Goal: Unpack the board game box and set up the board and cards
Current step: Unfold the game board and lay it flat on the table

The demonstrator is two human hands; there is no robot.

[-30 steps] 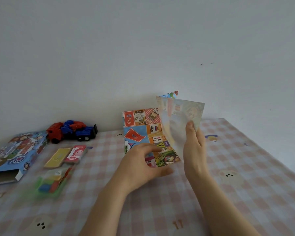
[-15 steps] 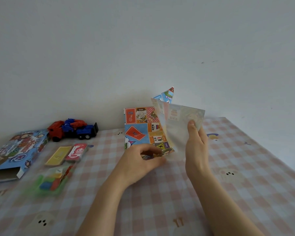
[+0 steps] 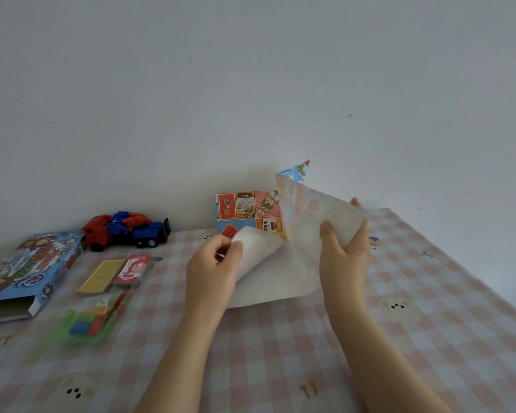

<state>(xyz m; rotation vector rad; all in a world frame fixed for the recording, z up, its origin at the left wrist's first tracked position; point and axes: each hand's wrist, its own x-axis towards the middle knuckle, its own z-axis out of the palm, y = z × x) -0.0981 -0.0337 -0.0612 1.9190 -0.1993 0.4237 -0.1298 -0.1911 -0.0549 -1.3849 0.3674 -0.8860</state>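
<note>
The folded paper game board [image 3: 245, 205] is half opened above the middle of the table, its printed squares facing me at the back and its white underside curling toward me. My left hand [image 3: 213, 268] pinches a curled white flap of it. My right hand [image 3: 343, 257] grips the raised right panel, thumb in front and fingers behind. Two card packs, one yellow [image 3: 102, 275] and one red [image 3: 133, 268], lie to the left. A clear bag of coloured pieces [image 3: 87, 321] lies nearer me. The open game box [image 3: 21, 269] sits at the far left.
A red and blue toy truck [image 3: 125, 229] stands against the wall behind the card packs. The table [image 3: 429, 338] wears a pink checked cloth, and its right edge runs diagonally close to the white wall.
My left hand has peeled a flap of the board down toward me, showing its white underside. My right hand has spread the right panel outward. The board is wider open.
</note>
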